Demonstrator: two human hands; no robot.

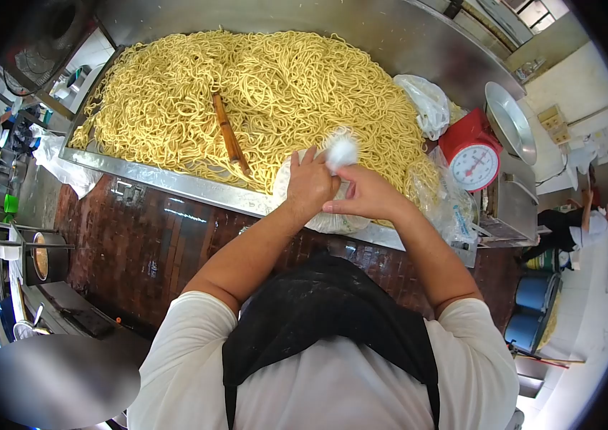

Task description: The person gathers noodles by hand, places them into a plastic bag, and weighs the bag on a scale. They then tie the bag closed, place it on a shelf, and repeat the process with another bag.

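A filled clear plastic bag point(336, 223) sits at the front edge of the metal noodle tray point(168, 185), partly hidden under my hands. Its gathered white top point(342, 152) sticks up, blurred, between them. My left hand point(310, 185) is bent over the bag near its neck, some fingers stretched forward. With its thumb and fingers, my right hand point(367, 193) grips close to the gathered top from the other side. Behind the hands spreads a large heap of thick yellow noodles point(304, 93). A brown wooden stick point(225, 125) lies on the noodles, left of my hands.
At the right stands a red dial scale point(472, 152) with a metal pan point(510, 122). Plastic bags point(426, 104) lie beside it, and more clear plastic point(449, 204) is at the tray's right end. A person point(572, 223) is at far right. Blue containers point(531, 308) stand on the floor.
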